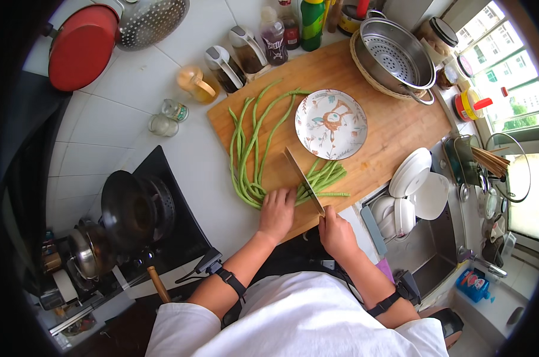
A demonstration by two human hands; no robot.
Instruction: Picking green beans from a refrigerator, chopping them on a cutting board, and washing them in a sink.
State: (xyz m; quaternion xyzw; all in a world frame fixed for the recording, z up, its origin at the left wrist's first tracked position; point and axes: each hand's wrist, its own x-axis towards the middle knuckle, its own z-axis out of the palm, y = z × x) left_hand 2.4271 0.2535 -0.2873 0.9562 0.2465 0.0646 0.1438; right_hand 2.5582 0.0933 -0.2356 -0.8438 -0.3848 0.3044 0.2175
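Note:
A bundle of long green beans point(242, 165) curves across a wooden cutting board point(381, 147). My left hand point(278, 212) grips the beans near the board's front edge, its fingertips close to the blade. In my right hand point(337, 232) is the handle of a kitchen knife point(303, 178), whose blade stands on edge across the bundle. Right of the blade lie cut bean ends point(329, 174), partly hidden by the knife. Just beyond them sits a round plate point(331, 149) with a painted animal, bearing no food.
A steel steamer pot point(392, 53) rests in a woven basket at the board's back right. Bottles and oil jugs point(225, 67) line the wall. A sink point(434, 263) with a rack of white bowls point(410, 172) is at right; a wok point(129, 212) stands on the stove at left.

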